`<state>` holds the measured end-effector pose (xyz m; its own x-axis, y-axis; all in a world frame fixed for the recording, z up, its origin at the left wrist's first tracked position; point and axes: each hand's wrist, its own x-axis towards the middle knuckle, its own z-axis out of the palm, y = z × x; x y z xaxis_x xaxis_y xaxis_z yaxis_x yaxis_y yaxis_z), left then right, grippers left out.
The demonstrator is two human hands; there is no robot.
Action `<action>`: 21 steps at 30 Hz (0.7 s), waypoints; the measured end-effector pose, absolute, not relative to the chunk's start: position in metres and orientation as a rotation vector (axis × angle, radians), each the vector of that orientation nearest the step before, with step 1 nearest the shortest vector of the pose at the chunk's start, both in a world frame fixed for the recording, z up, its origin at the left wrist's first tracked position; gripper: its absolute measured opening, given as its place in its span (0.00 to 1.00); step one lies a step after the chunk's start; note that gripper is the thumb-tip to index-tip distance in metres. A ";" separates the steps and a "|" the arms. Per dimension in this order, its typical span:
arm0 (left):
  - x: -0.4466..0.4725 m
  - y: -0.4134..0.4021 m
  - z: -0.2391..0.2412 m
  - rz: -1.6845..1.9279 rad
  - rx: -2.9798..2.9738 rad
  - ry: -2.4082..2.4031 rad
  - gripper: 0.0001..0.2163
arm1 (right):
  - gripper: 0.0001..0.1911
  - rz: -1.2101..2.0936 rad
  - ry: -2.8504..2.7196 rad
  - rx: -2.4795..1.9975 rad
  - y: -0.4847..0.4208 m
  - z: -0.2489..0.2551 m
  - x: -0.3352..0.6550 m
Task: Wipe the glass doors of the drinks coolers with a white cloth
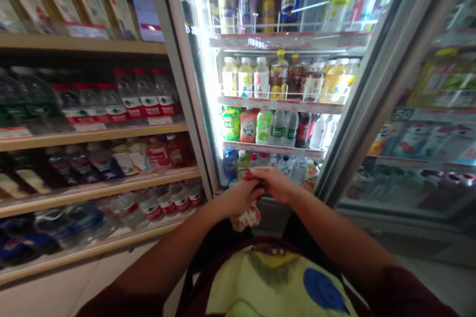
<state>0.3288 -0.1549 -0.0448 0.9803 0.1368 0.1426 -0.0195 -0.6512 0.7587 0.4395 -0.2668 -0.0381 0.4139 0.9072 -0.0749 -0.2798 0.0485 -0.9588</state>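
In front of the lower part of a lit drinks fridge (pixel 273 147), my two hands meet. My left hand (pixel 241 197) is closed, and a crumpled pale piece with red marks (pixel 247 219), like cloth or a wrapper, hangs below its fingers. My right hand (pixel 277 184) reaches in from the right with its fingers closed against the left hand. Whatever is between the fingertips is hidden and blurred. A thin dark cord-like line shows beside the left hand. Behind the hands are bottles (pixel 285 164) on the fridge's lowest shelf.
Wooden shelves (pixel 92 139) with red-capped water bottles (pixel 143 94) and other drinks stand at left. The fridge holds cans, a Pepsi bottle (pixel 290 0), juices and teas on several shelves. A thick metal door frame (pixel 386 69) slants along the right, with more drinks behind glass.
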 end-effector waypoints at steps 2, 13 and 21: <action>0.317 -0.160 -0.047 0.268 2.444 0.079 0.13 | 0.17 1.006 -0.658 -1.125 -0.268 -0.026 0.441; 0.301 -0.134 -0.042 0.692 2.486 0.503 0.29 | 0.14 0.575 -0.973 -0.926 -0.366 0.081 0.460; 0.263 -0.086 0.009 0.264 1.864 0.236 0.23 | 0.07 -0.021 -0.701 -0.943 -0.390 0.065 0.529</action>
<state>0.2630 -0.0857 0.0090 0.9541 0.2928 0.0627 0.0295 -0.3004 0.9534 0.5286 -0.3904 0.0648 0.7810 0.2780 0.5592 0.3104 0.6043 -0.7338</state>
